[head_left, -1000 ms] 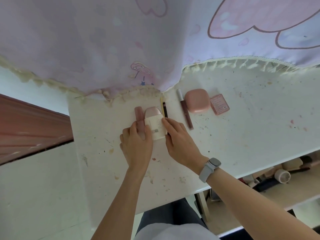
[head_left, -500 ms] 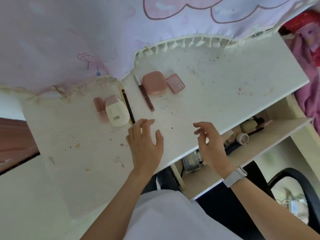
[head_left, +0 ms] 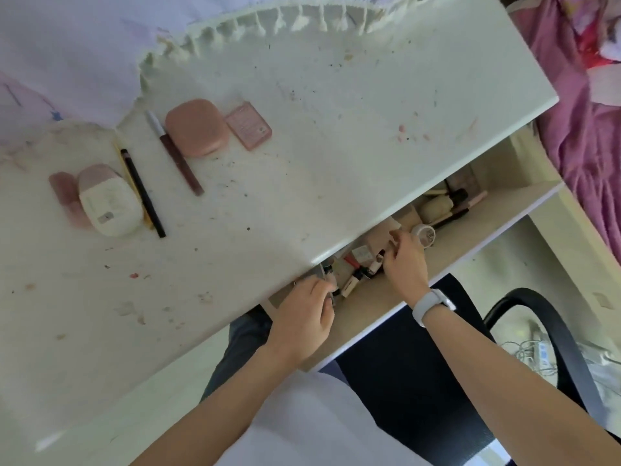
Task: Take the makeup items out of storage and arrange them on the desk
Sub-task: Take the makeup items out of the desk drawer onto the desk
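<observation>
Reaching under the desk (head_left: 336,146) edge, both hands are in the pull-out shelf (head_left: 470,230) where the stored makeup lies. Left hand (head_left: 304,319) has fingers curled at a small dark-tipped item near the shelf's left end; looks like a grip, but blur means I can't tell for sure. Right hand (head_left: 405,264), w/ a white watch (head_left: 431,306) on the wrist, has fingertips bent among the small tubes (head_left: 356,277); can't tell if it's pinching one. Tubes lie jumbled, mostly angled lower-left to upper-right; a round white jar (head_left: 424,234) sits just right of that hand, brushes (head_left: 450,210) beyond it. On the desktop, a row far-left: pink tube (head_left: 65,196) touching a cream bottle w/ pink cap (head_left: 107,203), cap pointing away from the person; a yellow pencil (head_left: 129,183) and a black pencil (head_left: 142,193) just beside it, long axes running near-to-far, slightly tilted; a dark lip gloss w/ silver cap (head_left: 174,153) parallel to them; a pink rounded compact (head_left: 196,127); a small pink square palette (head_left: 248,129) just beside the compact.
</observation>
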`<state>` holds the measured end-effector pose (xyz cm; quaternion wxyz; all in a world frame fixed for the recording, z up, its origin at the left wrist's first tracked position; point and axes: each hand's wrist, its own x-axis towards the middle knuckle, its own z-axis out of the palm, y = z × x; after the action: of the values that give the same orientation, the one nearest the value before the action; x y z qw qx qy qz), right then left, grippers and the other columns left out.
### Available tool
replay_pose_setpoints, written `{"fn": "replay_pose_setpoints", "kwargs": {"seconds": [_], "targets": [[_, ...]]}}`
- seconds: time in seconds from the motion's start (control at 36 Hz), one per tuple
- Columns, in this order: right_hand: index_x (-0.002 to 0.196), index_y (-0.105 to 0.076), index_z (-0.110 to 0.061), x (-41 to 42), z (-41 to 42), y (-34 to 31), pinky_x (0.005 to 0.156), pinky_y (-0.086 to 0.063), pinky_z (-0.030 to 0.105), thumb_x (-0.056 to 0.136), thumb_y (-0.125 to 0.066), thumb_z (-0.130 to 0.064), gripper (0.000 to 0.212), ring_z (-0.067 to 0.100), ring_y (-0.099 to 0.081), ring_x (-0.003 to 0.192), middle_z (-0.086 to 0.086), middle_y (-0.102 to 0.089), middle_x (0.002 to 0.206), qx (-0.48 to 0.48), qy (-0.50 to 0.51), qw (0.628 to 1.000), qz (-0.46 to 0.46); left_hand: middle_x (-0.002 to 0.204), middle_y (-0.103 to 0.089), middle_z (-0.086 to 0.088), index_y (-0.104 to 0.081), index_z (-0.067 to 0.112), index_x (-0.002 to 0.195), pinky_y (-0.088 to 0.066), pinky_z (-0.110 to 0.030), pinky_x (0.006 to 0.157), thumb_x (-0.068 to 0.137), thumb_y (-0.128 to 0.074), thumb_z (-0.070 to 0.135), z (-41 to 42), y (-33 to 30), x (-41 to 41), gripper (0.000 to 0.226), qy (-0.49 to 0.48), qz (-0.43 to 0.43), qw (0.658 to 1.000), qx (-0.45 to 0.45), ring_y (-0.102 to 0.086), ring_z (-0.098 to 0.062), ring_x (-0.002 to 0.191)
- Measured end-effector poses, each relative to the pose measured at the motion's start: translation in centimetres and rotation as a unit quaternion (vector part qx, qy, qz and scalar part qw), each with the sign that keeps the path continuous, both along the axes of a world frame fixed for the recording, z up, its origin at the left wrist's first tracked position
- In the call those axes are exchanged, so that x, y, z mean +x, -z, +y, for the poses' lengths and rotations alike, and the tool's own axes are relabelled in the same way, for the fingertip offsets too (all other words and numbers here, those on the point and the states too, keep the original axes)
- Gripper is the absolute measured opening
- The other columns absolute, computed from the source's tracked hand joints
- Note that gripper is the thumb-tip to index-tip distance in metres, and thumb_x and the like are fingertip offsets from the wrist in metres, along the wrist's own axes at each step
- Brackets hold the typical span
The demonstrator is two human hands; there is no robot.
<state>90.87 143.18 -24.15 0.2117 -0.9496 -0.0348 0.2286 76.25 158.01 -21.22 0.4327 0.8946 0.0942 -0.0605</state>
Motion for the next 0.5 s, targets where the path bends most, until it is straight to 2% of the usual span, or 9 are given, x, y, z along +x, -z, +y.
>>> {"fn": "replay_pose_setpoints", "kwargs": {"seconds": [0.06, 0.11, 0.17, 0.25, 0.33, 0.44, 0.5], "targets": [[0.126, -0.043, 0.005, 1.0, -0.1, 0.8, 0.100, -0.035, 0.042, 0.092, -0.046, -0.007, 0.036, 0.039, -0.041, 0.119, 0.024, -0.041, 0.129, -0.027, 0.007, 1.000, 0.011, 0.110, -0.057, -0.009, -0.058, 0.007, 0.114, -0.050, -0.032, 0.082, 0.090, -0.051, 0.008, -0.8, 1.8, -0.3, 0.025, 0.010, 0.081, 0.996, 0.020, -0.056, -0.023, 0.098], [0.130, -0.038, 0.005, 1.8, -0.1, 1.6, 0.102, -0.030, 0.040, 0.090, -0.052, -0.010, 0.044, 0.039, -0.035, 0.124, 0.024, -0.037, 0.132, -0.043, -0.004, 0.999, 0.011, 0.131, -0.046, -0.008, -0.046, 0.012, 0.131, -0.042, -0.030, 0.096, 0.093, -0.046, 0.017, -1.4, 3.6, -0.4, 0.038, 0.016, 0.143, 0.987, 0.067, -0.046, -0.022, 0.117], [0.134, -0.034, 0.003, 2.4, 0.1, 2.3, 0.103, -0.028, 0.039, 0.088, -0.058, -0.014, 0.054, 0.038, -0.030, 0.128, 0.022, -0.035, 0.137, -0.048, -0.021, 0.999, 0.003, 0.141, -0.035, -0.009, -0.033, 0.015, 0.141, -0.037, -0.033, 0.104, 0.094, -0.044, 0.022, -1.6, 4.9, -0.4, 0.049, 0.027, 0.183, 0.976, 0.111, -0.037, -0.025, 0.126], [0.135, -0.033, -0.001, 2.8, 0.3, 3.3, 0.100, -0.032, 0.040, 0.086, -0.060, -0.017, 0.059, 0.037, -0.032, 0.127, 0.019, -0.037, 0.137, -0.061, -0.029, 0.998, 0.009, 0.146, -0.025, -0.014, -0.020, 0.015, 0.147, -0.036, -0.036, 0.105, 0.092, -0.049, 0.025, -2.0, 6.5, -0.3, 0.063, 0.021, 0.225, 0.961, 0.158, -0.033, -0.029, 0.130], [0.136, -0.034, -0.001, 2.6, 0.2, 3.9, 0.095, -0.039, 0.045, 0.084, -0.060, -0.015, 0.060, 0.037, -0.038, 0.120, 0.021, -0.039, 0.130, -0.075, -0.033, 0.997, 0.011, 0.148, -0.022, -0.017, -0.010, 0.013, 0.149, -0.033, -0.039, 0.105, 0.091, -0.054, 0.026, -2.6, 7.4, -0.1, 0.074, -0.028, 0.265, 0.949, 0.171, -0.030, -0.032, 0.131], [0.132, -0.035, 0.001, 2.2, -0.2, 4.0, 0.092, -0.042, 0.043, 0.083, -0.064, -0.014, 0.059, 0.039, -0.040, 0.118, 0.023, -0.038, 0.128, -0.059, -0.016, 0.998, 0.017, 0.147, -0.022, -0.019, -0.005, 0.011, 0.149, -0.032, -0.044, 0.106, 0.087, -0.061, 0.029, -3.6, 8.1, 0.6, 0.085, -0.095, 0.291, 0.941, 0.143, -0.027, -0.035, 0.132], [0.129, -0.036, 0.001, 2.0, -0.6, 3.8, 0.088, -0.043, 0.043, 0.083, -0.065, -0.016, 0.057, 0.040, -0.042, 0.117, 0.023, -0.036, 0.130, -0.060, -0.019, 0.998, 0.019, 0.146, -0.024, -0.017, -0.007, 0.014, 0.149, -0.036, -0.044, 0.102, 0.083, -0.066, 0.032, -3.9, 8.3, 0.7, 0.090, -0.094, 0.292, 0.937, 0.169, -0.029, -0.034, 0.130]]}}
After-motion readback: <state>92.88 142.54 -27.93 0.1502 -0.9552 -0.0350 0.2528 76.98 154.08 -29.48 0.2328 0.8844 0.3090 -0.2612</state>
